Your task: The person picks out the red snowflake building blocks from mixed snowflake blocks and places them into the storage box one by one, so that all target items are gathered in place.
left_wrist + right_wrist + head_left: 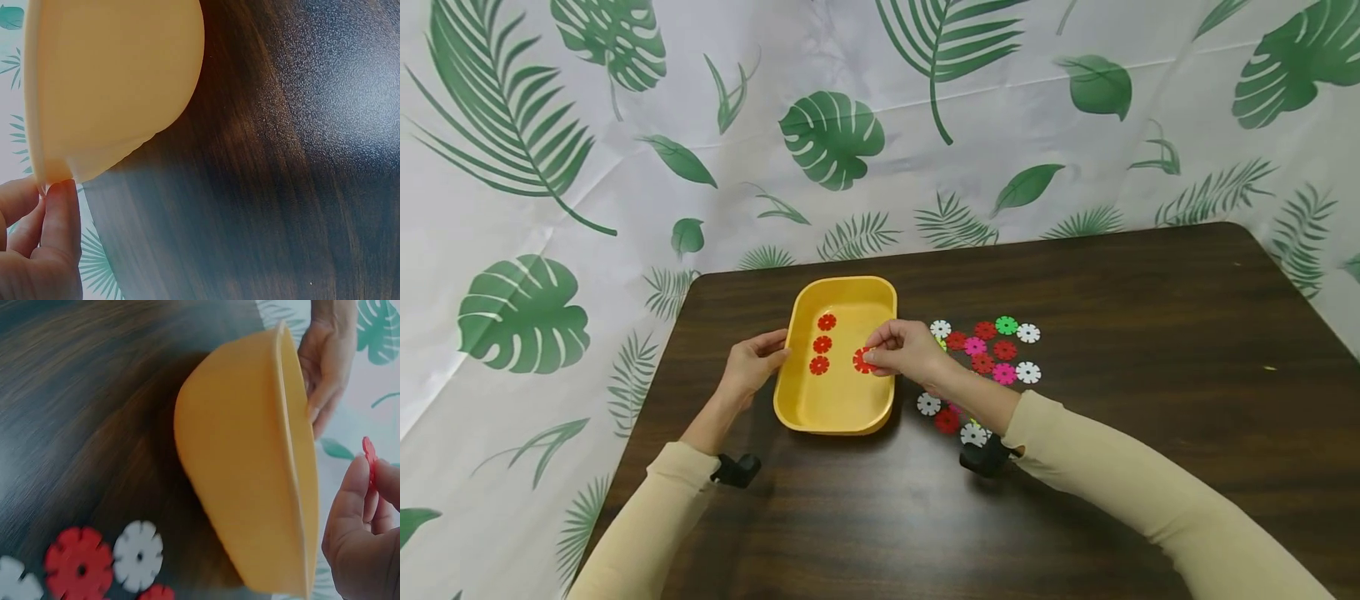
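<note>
A: What is held over the yellow tray [838, 417]?

B: A red flower disc [862, 361] is pinched in the fingertips of the right hand [906, 350]. It is held just above the inside of the tray, close to the tray's right wall. In the right wrist view the disc [369, 456] is seen edge-on, squeezed between the thumb and a finger.

A: Is anything seen inside the tray?

B: Three more red discs [822, 343] are laid in a short row on the tray floor, a little to the left of the held one.

A: What is done with the left hand [752, 364]?

B: The tray's left rim is touched by it. The fingers are only loosely bent, and the rim is met by the fingertips [61, 206]. Nothing is wrapped up inside that hand.

A: Are the hands kept together?

B: No, they are kept apart, with the tray between them.

A: What is found to the right of the tray?

B: A loose bunch of flower discs [985, 358] is spread there on the dark wooden table [1150, 350]. Red, pink, white and one green disc [1006, 325] can be picked out.

A: And behind the tray?

B: A white cloth with green leaves [831, 137] is hung past the table's far edge.
</note>
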A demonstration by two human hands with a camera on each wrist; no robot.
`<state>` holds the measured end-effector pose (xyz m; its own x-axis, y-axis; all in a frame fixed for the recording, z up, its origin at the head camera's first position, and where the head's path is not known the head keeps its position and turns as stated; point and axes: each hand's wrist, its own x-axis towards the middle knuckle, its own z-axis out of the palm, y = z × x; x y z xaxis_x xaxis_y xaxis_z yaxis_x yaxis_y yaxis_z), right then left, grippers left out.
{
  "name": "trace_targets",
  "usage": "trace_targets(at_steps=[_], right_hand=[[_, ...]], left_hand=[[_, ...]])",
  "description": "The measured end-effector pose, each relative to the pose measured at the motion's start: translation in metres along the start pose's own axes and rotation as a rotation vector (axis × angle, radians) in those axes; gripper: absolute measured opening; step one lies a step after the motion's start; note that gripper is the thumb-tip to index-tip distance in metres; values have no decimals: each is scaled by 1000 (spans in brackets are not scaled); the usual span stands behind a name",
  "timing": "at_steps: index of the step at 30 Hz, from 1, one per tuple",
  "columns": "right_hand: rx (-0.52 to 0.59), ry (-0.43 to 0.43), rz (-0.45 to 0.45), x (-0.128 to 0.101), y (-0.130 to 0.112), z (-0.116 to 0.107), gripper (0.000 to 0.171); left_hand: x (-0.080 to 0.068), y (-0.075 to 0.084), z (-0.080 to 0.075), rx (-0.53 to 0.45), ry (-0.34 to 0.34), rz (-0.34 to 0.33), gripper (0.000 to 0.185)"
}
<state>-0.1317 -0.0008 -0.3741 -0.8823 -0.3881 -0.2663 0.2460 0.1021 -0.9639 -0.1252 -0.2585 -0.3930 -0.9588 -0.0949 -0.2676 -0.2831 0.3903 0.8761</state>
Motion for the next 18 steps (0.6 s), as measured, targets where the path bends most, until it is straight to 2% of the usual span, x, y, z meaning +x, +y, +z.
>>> trace_targets(at_steps=[11,18], right_hand=[[-13,-20,-17,20,-2,40,15],[-69,-7,50,34,6,58,12]], left_hand=[[2,1,0,-8,-1,-1,42],[2,0,0,-13,-1,7,42]])
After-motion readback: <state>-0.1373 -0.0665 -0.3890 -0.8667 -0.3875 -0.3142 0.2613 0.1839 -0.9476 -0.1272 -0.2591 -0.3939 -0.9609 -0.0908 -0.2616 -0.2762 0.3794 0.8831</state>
